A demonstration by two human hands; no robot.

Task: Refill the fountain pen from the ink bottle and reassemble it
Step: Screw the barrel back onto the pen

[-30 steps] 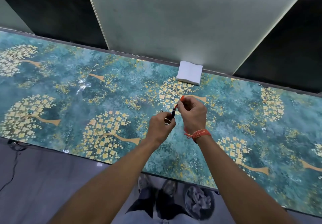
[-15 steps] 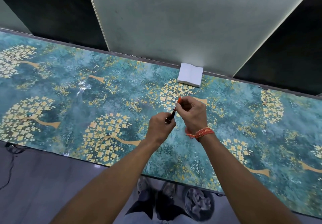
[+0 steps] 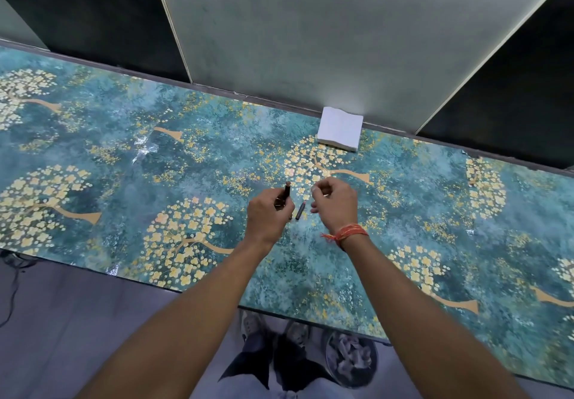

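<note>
pen parts split, no ink bottle in sight

i use the white folded napkin stack (image 3: 340, 133) at the back edge of the teal tabletop with gold flowering trees (image 3: 124, 181) as my landmark. nearer me than the stack and slightly left of it, my left hand (image 3: 268, 213) curls round a short dark cylindrical pen piece (image 3: 287, 192), its rounded end pointing toward the stack; i judge i hold it upright to keep it ready for rejoining. just right of that hand, a slim dark pen part with a small red tip (image 3: 300, 210) lies on the tabletop, probably set down to free a hand. my right hand (image 3: 335, 204), orange thread band at the wrist, hovers beside it, fingers loosely curled, holding nothing i can see. i see no ink bottle.
</note>
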